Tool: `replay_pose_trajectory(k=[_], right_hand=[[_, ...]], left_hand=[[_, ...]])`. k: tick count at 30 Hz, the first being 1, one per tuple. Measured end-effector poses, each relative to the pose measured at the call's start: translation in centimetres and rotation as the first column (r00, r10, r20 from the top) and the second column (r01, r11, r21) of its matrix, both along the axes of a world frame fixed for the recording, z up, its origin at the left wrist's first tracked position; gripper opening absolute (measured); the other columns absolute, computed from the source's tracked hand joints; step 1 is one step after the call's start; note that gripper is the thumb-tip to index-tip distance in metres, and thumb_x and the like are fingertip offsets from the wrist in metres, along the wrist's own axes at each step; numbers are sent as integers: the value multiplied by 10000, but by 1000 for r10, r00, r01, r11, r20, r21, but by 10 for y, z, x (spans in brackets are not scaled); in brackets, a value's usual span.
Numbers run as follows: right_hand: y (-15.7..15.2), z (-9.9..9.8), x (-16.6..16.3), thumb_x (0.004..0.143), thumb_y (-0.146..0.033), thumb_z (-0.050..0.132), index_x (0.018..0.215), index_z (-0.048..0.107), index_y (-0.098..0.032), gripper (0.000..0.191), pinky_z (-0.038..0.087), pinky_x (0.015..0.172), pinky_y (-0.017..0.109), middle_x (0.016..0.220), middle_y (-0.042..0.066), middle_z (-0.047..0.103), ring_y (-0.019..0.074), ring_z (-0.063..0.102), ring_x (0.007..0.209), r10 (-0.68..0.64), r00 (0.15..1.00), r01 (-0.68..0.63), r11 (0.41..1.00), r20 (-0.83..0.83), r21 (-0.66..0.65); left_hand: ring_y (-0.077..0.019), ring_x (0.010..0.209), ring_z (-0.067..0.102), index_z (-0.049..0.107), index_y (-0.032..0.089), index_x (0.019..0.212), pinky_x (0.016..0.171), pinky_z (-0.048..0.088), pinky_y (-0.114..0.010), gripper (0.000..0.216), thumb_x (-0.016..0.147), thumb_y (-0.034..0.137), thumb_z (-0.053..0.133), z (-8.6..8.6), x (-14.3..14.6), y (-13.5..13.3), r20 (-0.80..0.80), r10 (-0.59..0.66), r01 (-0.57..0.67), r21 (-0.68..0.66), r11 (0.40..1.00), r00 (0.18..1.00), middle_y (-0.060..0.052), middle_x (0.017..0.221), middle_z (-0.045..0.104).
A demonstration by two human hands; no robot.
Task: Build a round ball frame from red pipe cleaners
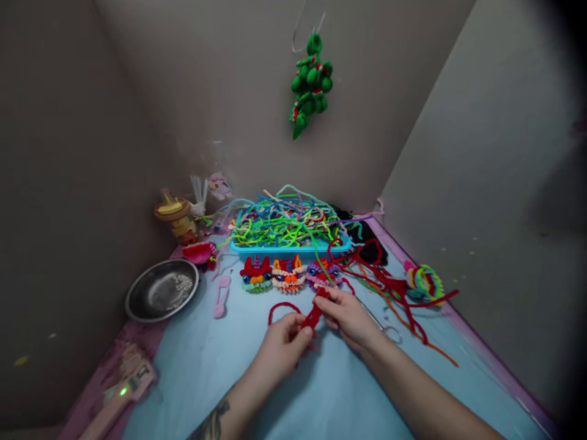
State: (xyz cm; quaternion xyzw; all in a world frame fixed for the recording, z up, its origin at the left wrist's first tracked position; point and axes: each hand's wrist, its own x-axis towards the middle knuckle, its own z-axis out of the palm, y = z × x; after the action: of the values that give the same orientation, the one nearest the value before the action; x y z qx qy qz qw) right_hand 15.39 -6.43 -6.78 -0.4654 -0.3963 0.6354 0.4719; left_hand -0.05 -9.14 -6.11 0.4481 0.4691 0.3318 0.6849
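Observation:
Between my two hands, above the blue table cover (220,373), is a small braided-looking strip of red chenille yarn (313,318). My left hand (287,342) pinches its lower end between thumb and fingers. The upper end is gripped by the fingertips of my right hand (345,315). A loose red strand (280,305) curves out past my left hand onto the cover. Just beyond the hands sit three small knotted animal heads: a red and green one (257,275), an orange and cream one (288,274) and a purple one (323,274). Scissors (383,324) lie right of my right hand.
A blue tray (293,252) heaped with colourful strands stands at the back. Red and orange strands (408,305) sprawl on the right. At left are a metal bowl (156,293) with white beads, a pink clip-like piece (222,296) and a glue gun (123,391). A green ornament (312,82) hangs above.

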Motion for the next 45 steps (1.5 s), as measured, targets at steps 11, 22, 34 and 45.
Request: replay_pose_trajectory(k=[11,22,34,45], right_hand=[[-7,1,-7,627,-397,758,717,570,-135,335,280,405,180,523,-60,496,47,405,427,-10,999,8,999,-39,-32],[12,7,56,699,-355,612,1119,609,-170,459,435,700,348,931,92,616,238,578,806,-449,453,147,890,770,432],[-16,4,-9,680,-454,688,628,485,-178,347,332,471,208,529,-55,486,83,439,477,-7,1000,6,999,15,49],[-25,16,4,860,-252,498,849,589,-181,117,435,689,260,798,24,617,153,562,754,-76,940,-66,917,334,394]], left_hand=[[-107,497,581,536,143,729,497,409,-215,378,666,480,695,1,-2,6,9,62,-61,-50,997,998,-22,648,659],[-53,419,395,520,148,659,432,287,-182,331,775,441,621,-3,-7,9,170,89,-87,-22,996,981,41,513,512],[-103,527,523,552,141,702,519,373,-205,409,704,538,647,-3,2,7,-18,46,-44,116,992,999,-10,616,608],[-88,480,420,616,132,751,464,313,-194,329,718,459,635,13,3,27,-148,92,-57,228,972,985,36,544,512]])
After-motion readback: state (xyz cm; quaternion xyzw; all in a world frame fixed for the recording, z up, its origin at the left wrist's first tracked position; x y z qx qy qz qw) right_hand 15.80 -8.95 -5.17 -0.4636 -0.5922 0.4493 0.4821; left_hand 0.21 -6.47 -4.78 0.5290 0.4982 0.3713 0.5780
